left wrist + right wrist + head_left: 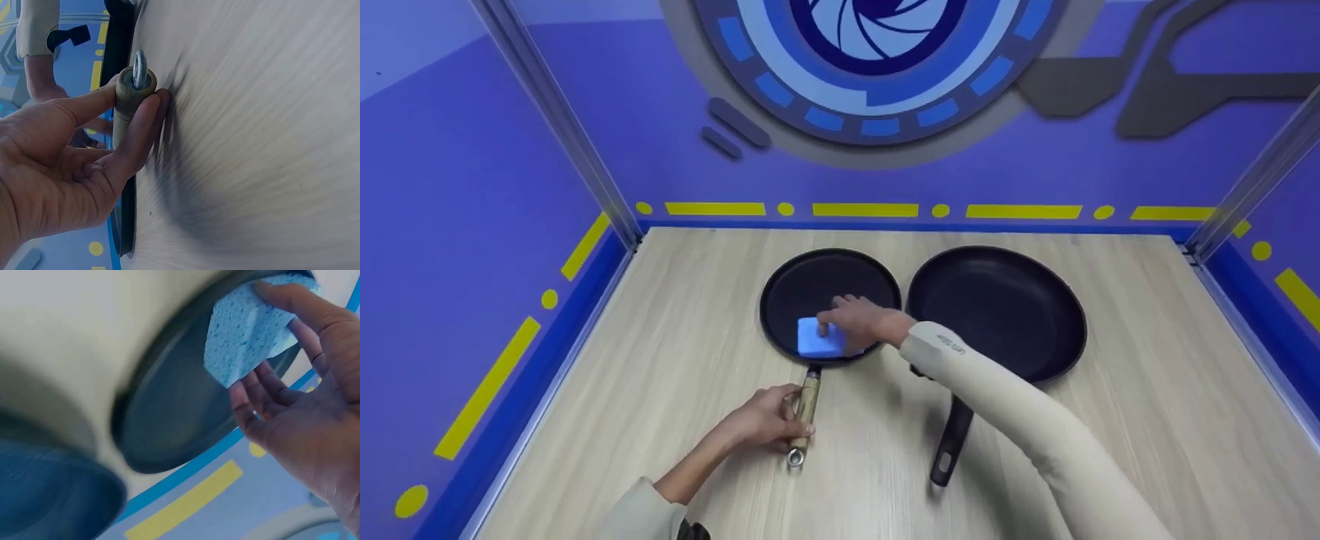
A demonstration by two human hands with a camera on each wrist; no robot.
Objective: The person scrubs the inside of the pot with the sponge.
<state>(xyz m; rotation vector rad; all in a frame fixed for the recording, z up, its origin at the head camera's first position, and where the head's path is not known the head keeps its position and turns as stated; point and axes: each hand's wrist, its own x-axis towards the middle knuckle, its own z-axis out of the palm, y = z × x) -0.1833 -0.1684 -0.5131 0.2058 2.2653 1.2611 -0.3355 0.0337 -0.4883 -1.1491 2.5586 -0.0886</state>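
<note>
A flat black pan (802,289) lies on the table, its wooden handle (808,405) pointing toward me. My left hand (769,417) pinches that handle between thumb and fingers near the end, where a metal ring (140,70) sticks out. Over the near part of the pan, my right hand (859,322) grips a light blue sponge (814,339). In the right wrist view the porous sponge (233,337) is bent, with the thumb on one face and the fingers behind it.
A larger, deeper black frying pan (997,307) stands close on the right, its black handle (952,442) toward me under the right forearm. The wooden table (690,315) is bounded by blue walls (870,184) with yellow markings and metal corner posts (562,127).
</note>
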